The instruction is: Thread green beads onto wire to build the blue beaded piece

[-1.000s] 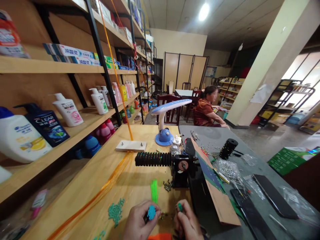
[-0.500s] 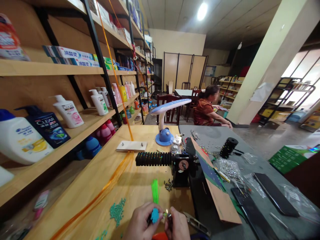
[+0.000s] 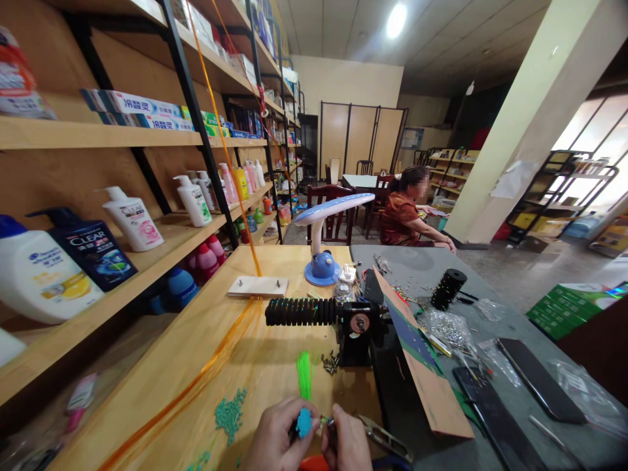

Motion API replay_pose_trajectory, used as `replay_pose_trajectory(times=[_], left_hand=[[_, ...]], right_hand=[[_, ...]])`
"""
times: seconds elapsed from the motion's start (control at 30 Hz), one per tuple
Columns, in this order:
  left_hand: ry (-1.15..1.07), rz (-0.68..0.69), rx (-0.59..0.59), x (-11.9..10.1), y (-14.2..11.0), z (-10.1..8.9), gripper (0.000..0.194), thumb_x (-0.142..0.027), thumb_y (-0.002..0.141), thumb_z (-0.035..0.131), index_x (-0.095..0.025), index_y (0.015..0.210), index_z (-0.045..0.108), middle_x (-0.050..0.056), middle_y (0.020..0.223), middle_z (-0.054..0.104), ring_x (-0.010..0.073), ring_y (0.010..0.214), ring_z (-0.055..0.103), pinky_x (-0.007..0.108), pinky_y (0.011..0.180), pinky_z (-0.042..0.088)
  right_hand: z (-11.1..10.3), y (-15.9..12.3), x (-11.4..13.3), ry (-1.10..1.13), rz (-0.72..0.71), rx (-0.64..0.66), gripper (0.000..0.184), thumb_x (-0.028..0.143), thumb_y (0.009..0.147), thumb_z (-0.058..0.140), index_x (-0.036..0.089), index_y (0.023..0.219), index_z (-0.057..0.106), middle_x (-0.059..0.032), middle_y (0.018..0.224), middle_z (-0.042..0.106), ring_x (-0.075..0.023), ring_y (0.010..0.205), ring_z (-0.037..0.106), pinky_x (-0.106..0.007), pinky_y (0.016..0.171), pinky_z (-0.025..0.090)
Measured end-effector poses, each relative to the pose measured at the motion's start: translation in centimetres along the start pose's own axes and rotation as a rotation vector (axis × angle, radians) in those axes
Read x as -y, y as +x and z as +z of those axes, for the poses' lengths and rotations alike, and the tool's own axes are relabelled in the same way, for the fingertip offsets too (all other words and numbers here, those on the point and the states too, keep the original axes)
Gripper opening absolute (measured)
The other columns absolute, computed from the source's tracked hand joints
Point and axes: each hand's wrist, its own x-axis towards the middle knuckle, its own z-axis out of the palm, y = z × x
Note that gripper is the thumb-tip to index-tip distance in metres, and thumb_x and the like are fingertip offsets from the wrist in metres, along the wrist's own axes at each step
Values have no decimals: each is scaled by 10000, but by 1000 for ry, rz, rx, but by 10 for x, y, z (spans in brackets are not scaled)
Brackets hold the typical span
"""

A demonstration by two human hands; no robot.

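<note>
At the bottom middle, my left hand (image 3: 277, 435) is closed around a small turquoise-blue clump (image 3: 304, 423), held between thumb and fingers. Close beside it, the fingers of my right hand (image 3: 349, 439) pinch a small dark metallic piece (image 3: 331, 426). A tiny yellowish bit (image 3: 322, 420) shows between the two hands; whether it joins the pieces I cannot tell. Just beyond my hands lies a bundle of bright green strands (image 3: 304, 374). Left of them is a pile of small turquoise tubes (image 3: 229, 417). An orange object (image 3: 314, 464) is partly hidden below my hands.
Ahead stands a black machine (image 3: 356, 333) with a ribbed black roller (image 3: 300, 312). Orange threads (image 3: 216, 363) run under a white bar (image 3: 258, 286). A blue lamp (image 3: 322, 268), cardboard sheet (image 3: 422, 366) and phone (image 3: 540, 379) are farther off. A metal tool (image 3: 385, 439) lies at right.
My right fingers have shifted very slightly around the small metallic piece. Everything else looks the same.
</note>
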Motion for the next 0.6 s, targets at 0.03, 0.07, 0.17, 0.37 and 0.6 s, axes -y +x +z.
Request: replay_pose_trajectory(times=[0.03, 0.07, 0.17, 0.37, 0.6], left_hand=[[-1, -1, 4, 0, 0, 0, 237, -322, 926, 572, -195, 776, 703, 31, 701, 721, 193, 662, 668, 242, 629, 475], [-2, -3, 9, 0, 0, 0, 231, -317, 926, 573, -194, 781, 704, 32, 705, 723, 193, 665, 670, 241, 634, 476], [5, -8, 6, 1, 0, 0, 230, -308, 925, 578, -187, 774, 702, 35, 703, 722, 192, 657, 668, 242, 630, 472], [8, -8, 8, 2, -1, 0, 247, -315, 932, 566, -179, 777, 701, 46, 716, 725, 194, 666, 669, 244, 630, 475], [2, -29, 27, -2, 1, -2, 261, -343, 933, 560, -195, 774, 706, 38, 708, 724, 196, 661, 668, 252, 631, 479]], right_hand=[[-1, 1, 1, 2, 13, -1, 464, 644, 863, 575, 252, 690, 753, -50, 606, 672, -233, 618, 618, -332, 662, 526], [-1, 1, 2, 1, 20, -1, 462, 652, 851, 587, 250, 699, 755, -50, 606, 673, -235, 627, 618, -333, 668, 527], [-3, 3, 5, 9, 16, 4, 430, 643, 814, 639, 244, 696, 749, -43, 603, 666, -229, 625, 611, -316, 644, 522], [3, 2, 1, 38, 20, -12, 475, 677, 814, 622, 233, 705, 750, -38, 585, 641, -213, 577, 597, -299, 569, 511], [11, 3, -3, 221, 141, 20, 545, 715, 796, 608, 236, 536, 632, -18, 513, 600, -179, 489, 556, -277, 498, 472]])
